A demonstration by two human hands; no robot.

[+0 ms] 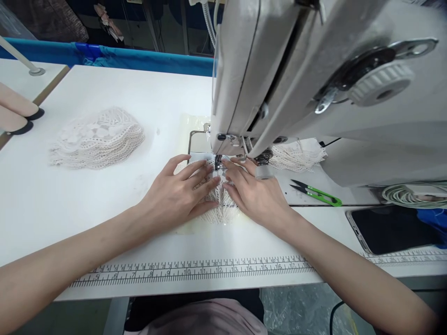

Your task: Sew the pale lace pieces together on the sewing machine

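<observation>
A piece of white lace [220, 209] lies under the presser foot [218, 162] of a sewing machine [258, 79]. My left hand [178, 190] rests flat on the lace's left side, its fingers spread and their tips close to the foot. From the right, my right hand [258, 193] lies on the same lace, fingers stretched out and partly behind the machine head. Both hands press the lace down rather than grip it. The fingertips of the right hand nearest the needle are partly hidden.
Stacked lace pieces [99, 139] lie to the left, and more lace [296, 155] sits behind the machine head. Green thread snips [316, 192], a phone [394, 229] and a coiled cord [415, 193] are at right. A printed ruler [202, 270] runs along the table's front edge.
</observation>
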